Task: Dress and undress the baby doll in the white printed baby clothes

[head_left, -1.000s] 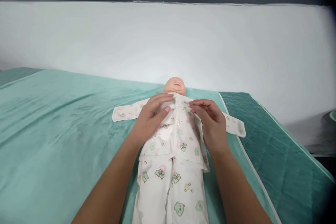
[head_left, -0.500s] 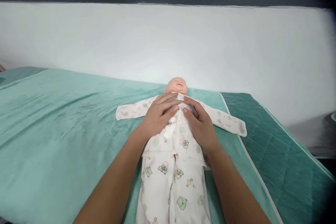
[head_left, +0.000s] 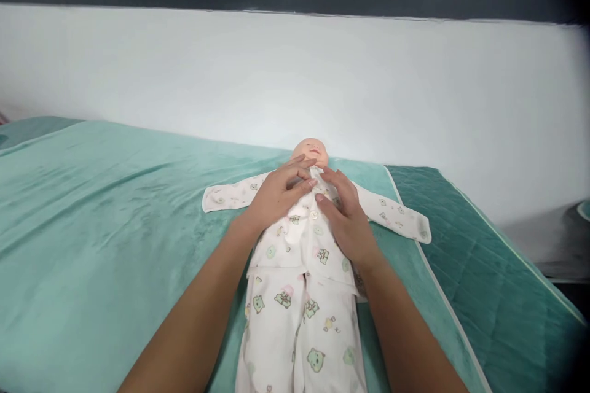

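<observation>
The printed top lies beneath the right hand, its fingers parted, and the left hand; whether that one pinches, I cannot tell.

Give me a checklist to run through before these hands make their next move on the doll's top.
1. Doll face up on the light green blanket: ok.
2. Sleeves spread to both sides: ok.
3. Left hand at the upper front of the top, its grip on cloth: cannot tell.
4. Right hand there too, thumb and forefinger apart: ok.
5. Chest button in view: ok; fastened: cannot tell.
6. Upper front fully visible: not ok, hands partly cover it.
</observation>
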{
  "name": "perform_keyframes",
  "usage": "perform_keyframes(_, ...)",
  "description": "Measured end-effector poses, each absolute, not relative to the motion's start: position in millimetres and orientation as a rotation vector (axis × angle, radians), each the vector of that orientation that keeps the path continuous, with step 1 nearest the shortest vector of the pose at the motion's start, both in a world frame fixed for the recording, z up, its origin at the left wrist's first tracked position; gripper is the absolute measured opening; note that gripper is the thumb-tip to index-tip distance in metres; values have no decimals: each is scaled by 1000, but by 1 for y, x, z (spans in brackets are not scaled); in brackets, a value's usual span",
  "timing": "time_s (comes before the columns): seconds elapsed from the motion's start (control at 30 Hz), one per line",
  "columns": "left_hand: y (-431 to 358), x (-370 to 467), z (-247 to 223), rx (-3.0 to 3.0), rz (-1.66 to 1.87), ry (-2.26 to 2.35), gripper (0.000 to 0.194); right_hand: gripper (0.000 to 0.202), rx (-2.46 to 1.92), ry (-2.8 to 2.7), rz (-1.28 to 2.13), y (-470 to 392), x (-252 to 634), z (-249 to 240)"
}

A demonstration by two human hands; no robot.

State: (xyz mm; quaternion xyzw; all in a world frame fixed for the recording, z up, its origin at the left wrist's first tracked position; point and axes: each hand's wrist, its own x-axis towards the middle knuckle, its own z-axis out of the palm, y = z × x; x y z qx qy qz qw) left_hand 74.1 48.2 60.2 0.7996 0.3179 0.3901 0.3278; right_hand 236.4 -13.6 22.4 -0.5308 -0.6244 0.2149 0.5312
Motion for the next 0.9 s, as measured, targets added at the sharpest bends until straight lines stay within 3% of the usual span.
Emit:
perform_keyframes(0.13, 50, 76, 55, 2074, 994, 828, 14, 43, -1274, -1578, 528, -12, 238, 23)
perform_keyframes(0.4, 51, 74, 46, 2003, 1021, 884, 33, 45, -1294, -1643, 485, -2, 244, 31)
perform_keyframes(0.9, 50, 73, 48, 2078, 1057, 803, 30, 40, -1215, -1755, 439, 11, 253, 31)
